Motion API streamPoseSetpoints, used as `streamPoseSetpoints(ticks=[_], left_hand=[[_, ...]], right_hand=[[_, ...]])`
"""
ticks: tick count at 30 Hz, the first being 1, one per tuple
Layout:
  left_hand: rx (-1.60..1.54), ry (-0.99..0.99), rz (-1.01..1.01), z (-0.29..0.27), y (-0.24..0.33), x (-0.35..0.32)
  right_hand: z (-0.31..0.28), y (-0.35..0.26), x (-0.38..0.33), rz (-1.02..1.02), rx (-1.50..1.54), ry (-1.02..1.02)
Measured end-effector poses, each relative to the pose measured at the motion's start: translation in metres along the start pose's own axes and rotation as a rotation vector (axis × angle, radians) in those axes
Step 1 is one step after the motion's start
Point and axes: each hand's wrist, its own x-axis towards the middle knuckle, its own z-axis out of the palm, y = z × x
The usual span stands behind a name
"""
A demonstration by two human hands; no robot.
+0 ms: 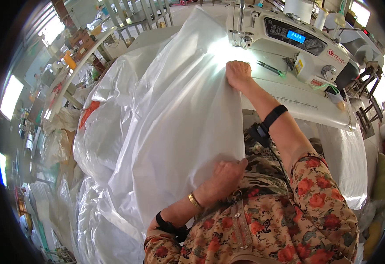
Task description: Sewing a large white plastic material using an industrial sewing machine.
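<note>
A large sheet of white, slightly see-through plastic film (179, 119) runs from under the head of a sewing machine (298, 39) down toward my body. Close to the machine's lit needle area, my right hand (238, 74) is closed on the sheet's right edge. Lower down, near my waist, my left hand (227, 177) is closed on the same edge, its thumb along the border. Between the two hands the edge hangs fairly straight. The exact stitching point is washed out by the lamp's glare.
Thread snips (269, 68) lie on the machine bed right of my right hand, near a printed ruler (296, 102). More crumpled plastic film (98, 215) heaps at the left. A grey metal chair (144, 17) stands behind, and a cluttered curved table (78, 59) at far left.
</note>
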Motion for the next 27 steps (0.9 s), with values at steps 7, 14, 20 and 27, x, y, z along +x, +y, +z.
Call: streamPoseSetpoints(ticks=[7, 14, 20, 27], left_hand=[[0.013, 0.099, -0.091, -0.007, 0.008, 0.002], [0.083, 0.093, -0.035, -0.005, 0.003, 0.008], [0.17, 0.287, -0.005, -0.012, -0.013, 0.029], [0.185, 0.347, -0.045, -0.014, -0.023, 0.058]], right_hand=[[0.005, -0.004, -0.027, 0.095, 0.097, 0.08], [-0.006, -0.006, -0.053, -0.031, 0.072, 0.047], [0.005, 0.0, -0.017, -0.084, 0.042, 0.068], [0.009, 0.005, 0.015, 0.0, 0.031, 0.067]])
